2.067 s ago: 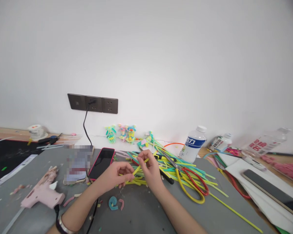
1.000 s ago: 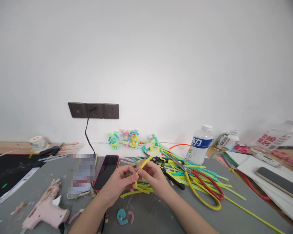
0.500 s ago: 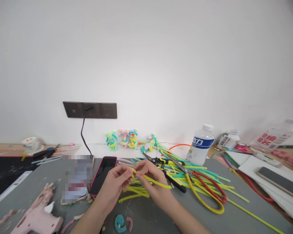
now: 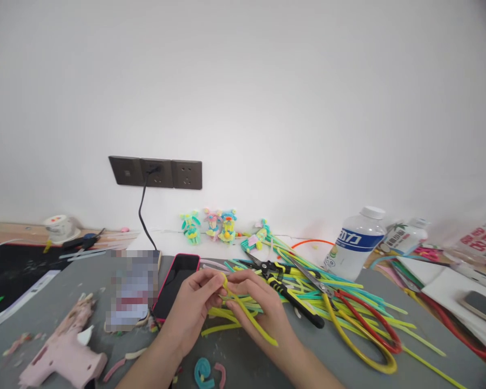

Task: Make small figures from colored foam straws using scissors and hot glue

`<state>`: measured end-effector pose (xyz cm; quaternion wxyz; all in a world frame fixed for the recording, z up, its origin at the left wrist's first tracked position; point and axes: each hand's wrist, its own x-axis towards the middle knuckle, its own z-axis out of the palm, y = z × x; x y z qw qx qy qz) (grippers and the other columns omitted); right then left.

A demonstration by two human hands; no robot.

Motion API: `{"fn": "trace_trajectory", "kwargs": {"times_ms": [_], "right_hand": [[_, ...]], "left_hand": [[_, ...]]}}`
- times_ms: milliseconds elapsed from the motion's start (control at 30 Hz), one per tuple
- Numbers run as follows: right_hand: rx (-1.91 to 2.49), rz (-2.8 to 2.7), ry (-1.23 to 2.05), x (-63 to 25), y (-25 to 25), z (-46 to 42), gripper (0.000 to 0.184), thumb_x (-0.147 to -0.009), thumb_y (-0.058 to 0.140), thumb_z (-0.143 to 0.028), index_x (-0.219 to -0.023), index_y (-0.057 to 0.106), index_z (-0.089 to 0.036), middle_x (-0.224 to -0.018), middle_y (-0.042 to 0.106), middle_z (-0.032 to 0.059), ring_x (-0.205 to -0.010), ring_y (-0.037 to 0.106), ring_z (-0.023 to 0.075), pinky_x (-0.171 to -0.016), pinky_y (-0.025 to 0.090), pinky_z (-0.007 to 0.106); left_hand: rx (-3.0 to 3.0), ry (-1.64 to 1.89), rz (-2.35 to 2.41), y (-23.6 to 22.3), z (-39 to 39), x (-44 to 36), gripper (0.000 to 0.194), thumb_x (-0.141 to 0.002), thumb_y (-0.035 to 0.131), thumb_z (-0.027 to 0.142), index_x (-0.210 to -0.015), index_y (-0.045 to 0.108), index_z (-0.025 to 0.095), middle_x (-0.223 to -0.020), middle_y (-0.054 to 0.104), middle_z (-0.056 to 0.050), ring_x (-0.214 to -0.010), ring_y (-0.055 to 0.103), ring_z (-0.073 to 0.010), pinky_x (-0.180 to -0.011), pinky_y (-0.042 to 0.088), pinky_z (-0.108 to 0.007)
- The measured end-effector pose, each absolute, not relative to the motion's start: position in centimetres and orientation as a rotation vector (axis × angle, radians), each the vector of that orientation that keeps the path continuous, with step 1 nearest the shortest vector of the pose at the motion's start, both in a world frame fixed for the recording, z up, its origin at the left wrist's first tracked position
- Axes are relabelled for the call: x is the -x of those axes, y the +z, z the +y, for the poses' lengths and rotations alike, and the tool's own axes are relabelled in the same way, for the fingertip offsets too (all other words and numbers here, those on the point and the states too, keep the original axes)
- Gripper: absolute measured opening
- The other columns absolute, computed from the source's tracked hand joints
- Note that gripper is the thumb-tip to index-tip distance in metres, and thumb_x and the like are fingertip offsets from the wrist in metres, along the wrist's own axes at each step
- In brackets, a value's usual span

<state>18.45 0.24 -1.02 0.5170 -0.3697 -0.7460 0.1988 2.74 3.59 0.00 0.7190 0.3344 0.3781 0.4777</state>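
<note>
A yellow pipe cleaner (image 4: pixel 253 319) is bent at one end, and its long tail slants down in front of my right palm. My left hand (image 4: pixel 194 305) is closed, pinching the bent end between thumb and fingertips. Close beside it, my right hand (image 4: pixel 263 302) has curled fingers on the same pipe cleaner, near the bend. Below the hands lie more yellow pipe cleaners (image 4: pixel 222 327). A curled blue piece (image 4: pixel 202 373) and a short pink piece (image 4: pixel 220 374) rest on the grey mat nearer to me.
Scissors (image 4: pixel 344 319) and black-and-yellow pliers (image 4: pixel 294 300) lie on a pile of pipe cleaners at right. Beyond stands a bottle (image 4: pixel 356 243). Small figures (image 4: pixel 228 226) line the wall. Left are a phone (image 4: pixel 176 283), a blurred-out device (image 4: pixel 132 294) and a pink glue gun (image 4: pixel 62 356).
The pipe cleaner's free tail has swung from pointing right to slanting down toward me. Both hands stay together at the bend. The view has shifted slightly.
</note>
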Motion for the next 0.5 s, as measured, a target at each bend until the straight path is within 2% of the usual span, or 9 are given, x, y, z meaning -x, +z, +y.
{"fn": "trace_trajectory", "kwargs": {"times_ms": [133, 300, 500], "right_hand": [[0.868, -1.727, 0.490, -18.6, -0.9, 0.5, 0.011, -0.090, 0.061, -0.015, -0.091, 0.066, -0.025, -0.092, 0.068, 0.0074, -0.085, 0.066, 0.0224, -0.074, 0.052, 0.033], [0.847, -1.542, 0.653, -19.5, -0.9, 1.5, 0.011, -0.092, 0.062, -0.027, -0.088, 0.072, -0.024, -0.081, 0.068, 0.0062, -0.077, 0.064, 0.0214, -0.066, 0.050, 0.032], [0.900, -1.466, 0.966, -20.5, -1.3, 2.4, 0.021, -0.087, 0.068, -0.040, -0.082, 0.073, -0.021, -0.080, 0.068, 0.0062, -0.076, 0.062, 0.0202, -0.066, 0.048, 0.030]], "left_hand": [[-0.780, 1.021, 0.826, 0.3, 3.4, -2.6, 0.036, -0.057, 0.091, 0.041, -0.069, 0.069, 0.015, -0.067, 0.062, 0.001, -0.063, 0.058, -0.0103, -0.053, 0.050, -0.017], [-0.854, 0.979, 0.804, 0.5, 3.1, -2.5, 0.034, -0.062, 0.088, 0.043, -0.074, 0.068, 0.018, -0.074, 0.065, -0.002, -0.077, 0.064, -0.0156, -0.054, 0.051, -0.017], [-1.234, 1.078, 0.883, -0.3, 3.5, -2.3, 0.026, -0.068, 0.083, 0.040, -0.081, 0.076, 0.018, -0.068, 0.070, -0.004, -0.067, 0.067, -0.0179, -0.054, 0.053, -0.022]]}}
